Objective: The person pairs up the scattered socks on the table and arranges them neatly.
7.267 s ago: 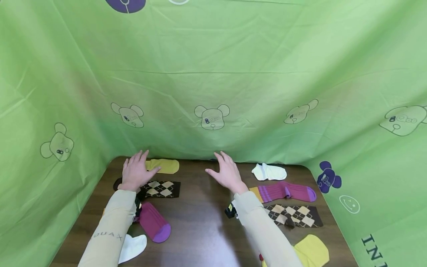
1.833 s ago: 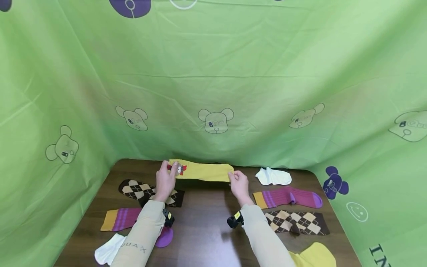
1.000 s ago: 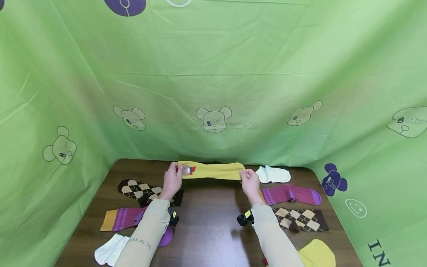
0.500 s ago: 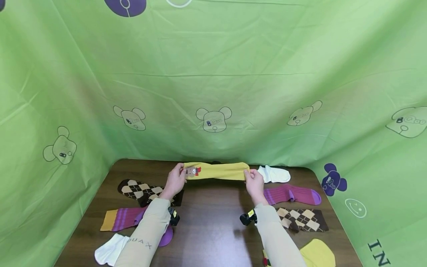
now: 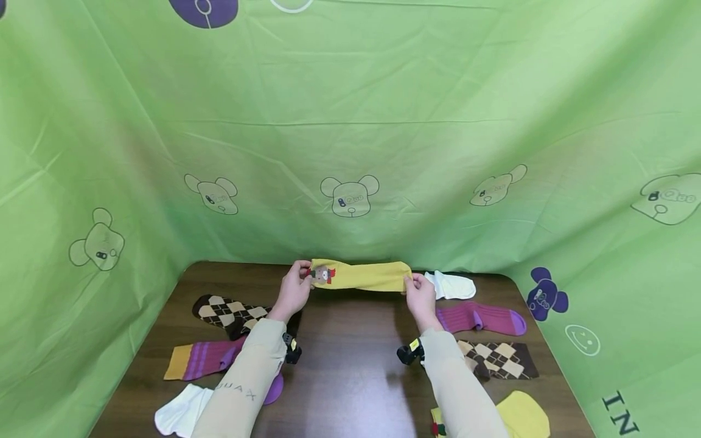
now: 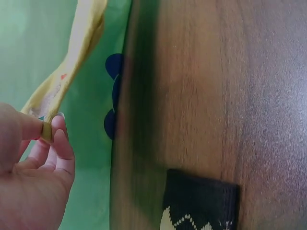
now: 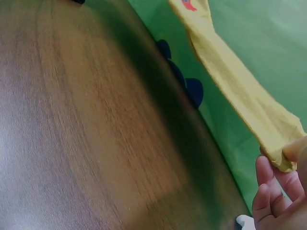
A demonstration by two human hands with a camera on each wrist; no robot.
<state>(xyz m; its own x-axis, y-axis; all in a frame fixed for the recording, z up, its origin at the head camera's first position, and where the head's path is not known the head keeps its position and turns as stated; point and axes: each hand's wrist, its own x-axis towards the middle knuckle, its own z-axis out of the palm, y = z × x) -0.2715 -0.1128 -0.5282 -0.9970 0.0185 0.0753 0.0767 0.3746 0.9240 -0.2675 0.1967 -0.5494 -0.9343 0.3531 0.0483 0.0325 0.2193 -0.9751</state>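
A yellow sock (image 5: pixel 367 276) with a bear and red patch near its cuff is stretched level above the table's far edge. My left hand (image 5: pixel 294 289) pinches the cuff end between thumb and fingers; the left wrist view shows the thumb on the folded edge of the sock (image 6: pixel 72 67). At the other end, my right hand (image 5: pixel 420 299) pinches the toe, seen close in the right wrist view beside the sock's plain part (image 7: pixel 240 91). Just right of that hand lies a white sock (image 5: pixel 453 286).
On the left lie an argyle sock (image 5: pixel 221 311), a purple sock with an orange cuff (image 5: pixel 205 360) and a white sock (image 5: pixel 181 410). Right of the wooden table (image 5: pixel 350 365) are a purple sock (image 5: pixel 482 317), an argyle sock (image 5: pixel 504 359) and a yellow sock (image 5: pixel 523 415). Green cloth (image 5: pixel 350 146) hangs behind.
The yellow sock lay at the back left with both hands open. Both hands took it up, stretched it and carried it right; lately it has shifted slightly further right and up.
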